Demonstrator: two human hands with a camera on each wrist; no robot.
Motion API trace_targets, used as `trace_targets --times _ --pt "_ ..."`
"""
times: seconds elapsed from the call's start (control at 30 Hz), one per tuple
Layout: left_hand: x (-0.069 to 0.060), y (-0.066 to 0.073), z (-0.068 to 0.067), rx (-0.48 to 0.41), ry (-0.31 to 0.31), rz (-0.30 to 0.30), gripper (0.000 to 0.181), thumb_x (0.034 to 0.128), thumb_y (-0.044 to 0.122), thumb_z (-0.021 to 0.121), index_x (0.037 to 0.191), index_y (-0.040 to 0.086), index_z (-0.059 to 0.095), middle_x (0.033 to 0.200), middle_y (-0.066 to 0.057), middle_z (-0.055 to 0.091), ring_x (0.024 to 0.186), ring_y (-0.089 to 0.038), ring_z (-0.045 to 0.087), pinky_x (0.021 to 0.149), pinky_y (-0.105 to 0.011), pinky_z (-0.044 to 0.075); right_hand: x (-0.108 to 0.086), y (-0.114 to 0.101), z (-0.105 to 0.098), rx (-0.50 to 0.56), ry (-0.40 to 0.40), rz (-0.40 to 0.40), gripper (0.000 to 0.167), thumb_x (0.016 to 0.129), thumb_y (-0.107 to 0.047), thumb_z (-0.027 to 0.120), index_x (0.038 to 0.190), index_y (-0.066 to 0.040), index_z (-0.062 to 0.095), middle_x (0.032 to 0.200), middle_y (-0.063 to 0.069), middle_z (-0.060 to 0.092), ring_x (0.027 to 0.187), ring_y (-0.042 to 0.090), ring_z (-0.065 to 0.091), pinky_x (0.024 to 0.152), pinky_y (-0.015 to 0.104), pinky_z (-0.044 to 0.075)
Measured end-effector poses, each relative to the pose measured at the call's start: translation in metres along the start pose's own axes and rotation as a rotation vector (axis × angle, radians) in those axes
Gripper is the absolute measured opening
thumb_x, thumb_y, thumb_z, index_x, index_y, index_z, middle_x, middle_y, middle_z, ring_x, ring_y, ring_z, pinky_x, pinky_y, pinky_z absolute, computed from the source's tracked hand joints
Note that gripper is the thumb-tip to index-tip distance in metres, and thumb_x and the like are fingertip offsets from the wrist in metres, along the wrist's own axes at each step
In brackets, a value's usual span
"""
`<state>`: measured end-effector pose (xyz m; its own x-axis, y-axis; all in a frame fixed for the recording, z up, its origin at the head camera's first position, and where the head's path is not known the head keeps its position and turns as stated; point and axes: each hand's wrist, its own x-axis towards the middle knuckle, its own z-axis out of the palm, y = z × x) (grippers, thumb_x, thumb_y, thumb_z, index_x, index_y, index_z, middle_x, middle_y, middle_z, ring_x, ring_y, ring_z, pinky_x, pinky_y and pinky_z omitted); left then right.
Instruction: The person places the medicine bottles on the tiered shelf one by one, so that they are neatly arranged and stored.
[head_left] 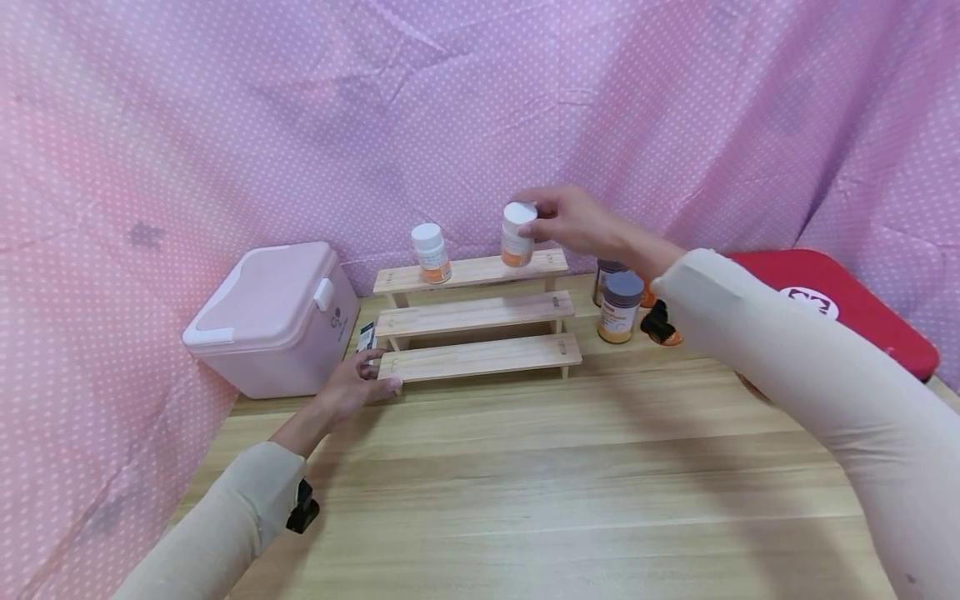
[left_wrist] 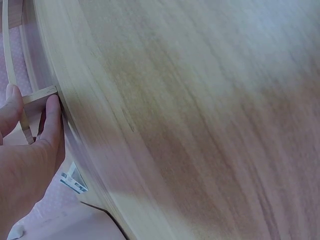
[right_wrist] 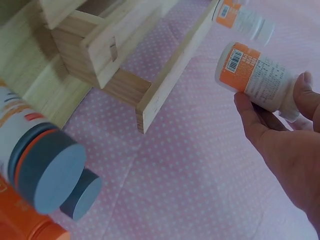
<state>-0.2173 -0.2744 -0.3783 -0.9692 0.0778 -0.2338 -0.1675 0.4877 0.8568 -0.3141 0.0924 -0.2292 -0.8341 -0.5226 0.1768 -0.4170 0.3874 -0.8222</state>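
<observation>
My right hand (head_left: 573, 221) grips a white pill bottle (head_left: 517, 237) with an orange band near its base, at the right part of the top step. In the right wrist view this bottle (right_wrist: 255, 77) stands off the plank with a gap. A similar white bottle (head_left: 431, 254) stands on the top step's left side. Below them is a three-step wooden rack (head_left: 480, 357). Its lowest step's left end is pinched between the thumb and fingers of my left hand (head_left: 356, 387); the left wrist view shows fingers (left_wrist: 51, 117) against the wooden end piece (left_wrist: 42, 94).
A pale pink lidded box (head_left: 277, 321) stands left of the rack, with a small printed packet (head_left: 366, 336) between them. To the right are grey-capped bottles (head_left: 619, 308), an orange container partly hidden by my arm, and a red case (head_left: 817, 287). A pink dotted cloth (head_left: 465, 108) hangs behind.
</observation>
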Motion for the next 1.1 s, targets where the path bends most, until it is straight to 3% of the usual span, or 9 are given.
trace_targets --times 0.13,0.33,0.57,0.9,1.1 --pt "0.0 0.0 0.0 -0.012 -0.001 -0.003 0.07 0.0879 0.009 0.071 0.146 0.002 0.033 0.113 -0.021 0.059 0.086 -0.016 0.067 0.078 -0.024 0.055 0.016 0.003 0.005 0.038 -0.012 0.036 0.049 0.095 -0.005 0.059 0.142 -0.004 0.045 0.121 0.02 0.059 0.111 0.029 0.059 0.09 0.035 0.053" --pt "0.001 -0.001 0.0 0.001 0.001 -0.008 0.071 0.0876 0.012 0.072 0.147 0.002 0.033 0.117 -0.022 0.059 0.088 -0.016 0.066 0.08 -0.024 0.053 0.03 0.006 0.008 0.07 -0.053 0.105 0.05 0.095 -0.005 0.059 0.142 -0.003 0.043 0.124 0.023 0.057 0.113 0.033 0.058 0.095 0.042 0.051" --pt "0.002 -0.002 -0.001 0.01 0.004 -0.021 0.072 0.0872 0.015 0.072 0.147 0.004 0.034 0.12 -0.023 0.057 0.091 -0.017 0.065 0.081 -0.025 0.053 0.042 0.013 0.014 0.051 -0.072 0.158 0.046 0.094 -0.002 0.059 0.139 -0.002 0.048 0.123 0.024 0.058 0.114 0.032 0.057 0.096 0.043 0.05" --pt "0.002 -0.001 0.002 -0.077 -0.009 -0.011 0.07 0.0873 0.005 0.07 0.146 0.001 0.033 0.117 -0.024 0.058 0.088 -0.017 0.066 0.08 -0.027 0.056 0.044 0.015 0.017 0.016 -0.067 0.164 0.044 0.095 -0.003 0.059 0.138 -0.001 0.049 0.123 0.024 0.058 0.114 0.032 0.057 0.094 0.041 0.051" --pt "0.001 -0.002 0.001 -0.019 0.0 -0.025 0.071 0.0876 0.011 0.072 0.147 0.004 0.034 0.121 -0.024 0.057 0.09 -0.017 0.065 0.081 -0.026 0.054 0.044 0.016 0.016 0.004 -0.076 0.174 0.047 0.095 -0.005 0.059 0.141 -0.002 0.046 0.122 0.024 0.058 0.112 0.033 0.057 0.094 0.041 0.051"
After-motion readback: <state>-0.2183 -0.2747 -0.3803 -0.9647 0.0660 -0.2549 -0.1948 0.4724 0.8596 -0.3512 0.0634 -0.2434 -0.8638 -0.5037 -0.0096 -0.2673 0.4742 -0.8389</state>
